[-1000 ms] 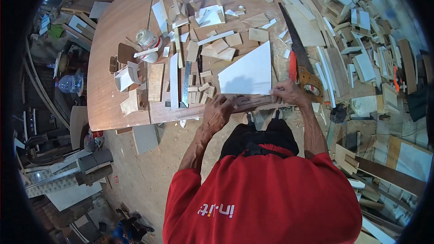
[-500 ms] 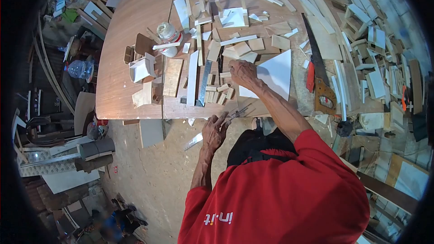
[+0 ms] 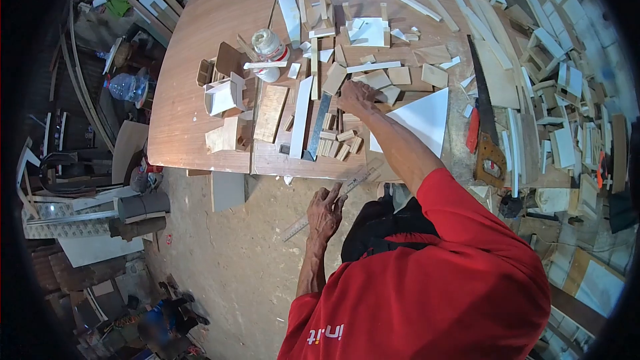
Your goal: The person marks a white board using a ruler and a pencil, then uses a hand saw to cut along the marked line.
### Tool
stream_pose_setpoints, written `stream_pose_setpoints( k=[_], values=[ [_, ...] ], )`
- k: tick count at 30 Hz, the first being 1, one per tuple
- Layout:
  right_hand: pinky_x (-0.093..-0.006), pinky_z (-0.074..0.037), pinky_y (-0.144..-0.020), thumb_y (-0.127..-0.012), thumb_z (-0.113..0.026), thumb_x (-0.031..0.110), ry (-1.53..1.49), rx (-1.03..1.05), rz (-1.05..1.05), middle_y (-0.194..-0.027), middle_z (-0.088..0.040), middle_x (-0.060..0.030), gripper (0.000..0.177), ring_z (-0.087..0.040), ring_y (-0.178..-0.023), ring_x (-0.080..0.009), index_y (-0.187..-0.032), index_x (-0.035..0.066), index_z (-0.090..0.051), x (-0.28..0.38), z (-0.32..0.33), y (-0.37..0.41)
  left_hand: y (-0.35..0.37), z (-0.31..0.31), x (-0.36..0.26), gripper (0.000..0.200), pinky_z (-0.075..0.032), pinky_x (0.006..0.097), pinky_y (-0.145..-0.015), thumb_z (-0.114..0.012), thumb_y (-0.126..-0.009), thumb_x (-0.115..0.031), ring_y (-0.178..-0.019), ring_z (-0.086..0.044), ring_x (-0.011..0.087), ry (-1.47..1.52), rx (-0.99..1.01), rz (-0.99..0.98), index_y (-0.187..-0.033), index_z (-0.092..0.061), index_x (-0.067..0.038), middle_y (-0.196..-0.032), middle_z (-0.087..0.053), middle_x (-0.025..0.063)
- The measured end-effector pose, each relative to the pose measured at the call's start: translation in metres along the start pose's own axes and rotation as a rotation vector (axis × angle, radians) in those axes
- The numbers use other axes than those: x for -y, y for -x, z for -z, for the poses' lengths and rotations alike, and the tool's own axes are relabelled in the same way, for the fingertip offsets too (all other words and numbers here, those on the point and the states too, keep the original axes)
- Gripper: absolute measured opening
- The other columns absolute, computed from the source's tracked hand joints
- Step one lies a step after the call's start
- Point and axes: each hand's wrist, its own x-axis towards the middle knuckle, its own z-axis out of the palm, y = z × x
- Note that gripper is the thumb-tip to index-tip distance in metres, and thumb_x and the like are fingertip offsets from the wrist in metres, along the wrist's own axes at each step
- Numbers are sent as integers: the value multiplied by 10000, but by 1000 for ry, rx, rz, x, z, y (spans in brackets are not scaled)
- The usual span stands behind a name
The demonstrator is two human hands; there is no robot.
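My left hand (image 3: pixel 325 212), just off the table's front edge, is closed on a ruler (image 3: pixel 297 229); the ruler slants up to the right over the edge. My right hand (image 3: pixel 357 96) reaches over the table with fingers bent down among small wooden blocks (image 3: pixel 375 80). Its fingertips are at a thin dark stick-like thing (image 3: pixel 340 121), mostly hidden, so I cannot make out the grip. Left of that hand lie a metal blade like a square's (image 3: pixel 320 120) and a long white strip (image 3: pixel 301 117). Several short wood pieces (image 3: pixel 330 149) lie nearer the front edge.
A white triangular board (image 3: pixel 423 123) and a handsaw (image 3: pixel 490 153) lie right on the table (image 3: pixel 180 127). Jars (image 3: pixel 269 47) and small wooden assemblies (image 3: pixel 225 95) stand left. Offcuts (image 3: pixel 567 80) pile up far right. Another person (image 3: pixel 163 323) is at lower left.
My right hand has moved left and down to the dark stick-like thing beside the blocks. The left hand still holds the ruler, now turned flatter to view. The whole view has shifted slightly.
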Motion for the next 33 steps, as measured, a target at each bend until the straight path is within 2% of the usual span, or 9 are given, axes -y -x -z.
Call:
stream_pose_setpoints(
  k=[2,6,10,12,13,18,24,29,33],
  values=[
    [-551,-486,-868,-757,-669,284,-34,141,-150,-1069,-669,-266,401,-653,-998,-400,-1022,-14,-705,13,19,6,1,-3,1,363,-471,394,-717,-660,-892,-268,-799,-558,277,-2,-3,-4,-1227,-630,-131,-802,-551,99],
    [-509,-510,-848,-768,-680,357,-121,148,-244,-1071,-680,-258,445,-656,-1054,-369,-1014,-12,-714,19,32,13,-3,-3,0,354,-476,395,-750,-652,-894,-252,-839,-572,283,3,-8,-33,-1219,-623,-114,-847,-577,108],
    [-429,-541,-678,-740,-665,396,-148,86,-200,-835,-707,-213,459,-695,-769,-344,-878,-39,-713,1,37,20,-12,-8,0,333,-485,412,-757,-637,-903,-210,-875,-580,318,50,-37,-112,-1214,-616,-92,-901,-591,132],
    [-431,-507,-574,-718,-660,406,-299,344,-112,-745,-681,-198,479,-631,-590,-310,-825,-61,-692,-10,55,35,-17,-13,-2,320,-486,425,-777,-619,-909,-184,-899,-580,339,72,-83,-183,-1209,-603,-73,-935,-592,144],
    [-380,-442,-465,-735,-660,342,-337,337,-81,-660,-648,-142,376,-539,-475,-215,-750,-34,-675,-19,61,46,-23,-7,-10,340,-484,430,-790,-618,-902,-167,-912,-570,350,81,-43,-198,-1224,-587,-64,-952,-589,154],
    [-308,-443,-496,-798,-601,165,-1134,46,-152,-663,-642,-63,200,-554,-529,-146,-877,-7,-665,-99,96,134,-59,-24,-24,383,-466,431,-830,-627,-867,-121,-927,-544,350,77,54,-295,-1243,-567,-76,-980,-580,151],
    [-261,-472,-690,-886,-589,157,-939,-601,-162,-813,-650,-53,213,-579,-754,-112,-1031,5,-627,-152,92,236,-108,-49,-57,487,-451,408,-867,-640,-790,-67,-963,-521,319,-33,137,-662,-1270,-561,-85,-1065,-584,112],
    [-452,-466,-868,-788,-692,139,-239,-693,44,-1043,-620,-158,301,-568,-993,-369,-1072,59,-628,-156,70,267,-136,-62,-72,493,-473,386,-893,-618,-806,-112,-1055,-506,314,-122,167,-758,-1291,-536,-92,-1119,-571,105],
    [-462,-453,-861,-762,-747,185,-138,-653,5,-1022,-607,-138,368,-551,-981,-358,-1087,71,-617,-166,54,260,-140,-63,-82,402,-473,382,-879,-619,-824,-120,-1043,-505,295,-98,204,-719,-1224,-584,-109,-1146,-546,87]
  ],
)
